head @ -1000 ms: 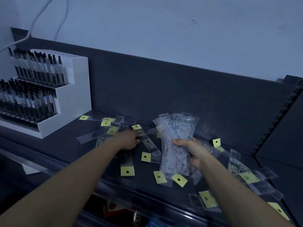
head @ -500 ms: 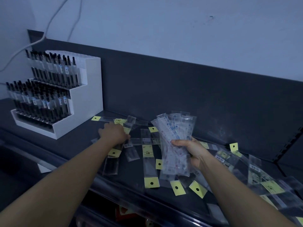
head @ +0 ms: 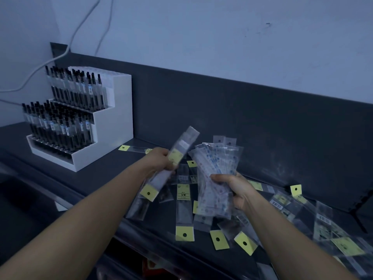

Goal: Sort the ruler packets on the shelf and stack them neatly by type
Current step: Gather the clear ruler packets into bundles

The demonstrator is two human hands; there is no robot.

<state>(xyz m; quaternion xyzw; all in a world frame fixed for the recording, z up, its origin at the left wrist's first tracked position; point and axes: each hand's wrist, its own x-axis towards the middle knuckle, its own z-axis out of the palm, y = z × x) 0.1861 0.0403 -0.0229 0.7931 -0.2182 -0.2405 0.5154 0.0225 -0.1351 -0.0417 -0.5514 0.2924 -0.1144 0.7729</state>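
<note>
My left hand (head: 161, 159) grips a few clear ruler packets with yellow header tabs (head: 177, 152), lifted off the shelf and tilted up to the right. My right hand (head: 235, 188) holds a fanned bundle of clear packets with blue and red print (head: 217, 174), upright above the shelf. Many more yellow-tabbed ruler packets (head: 183, 211) lie scattered flat on the dark shelf (head: 105, 174) below and to the right of both hands. The two held bundles are close together but apart.
A white stepped display stand (head: 117, 126) full of black pens stands at the back left. The dark back panel (head: 262, 122) rises behind the shelf. White cables (head: 80, 31) hang on the wall. A lower shelf with red items shows beneath the front edge.
My left hand has closed on yellow-tabbed packets and lifted them off the shelf toward the bundle in my right hand. The right hand kept its bundle roughly in place.
</note>
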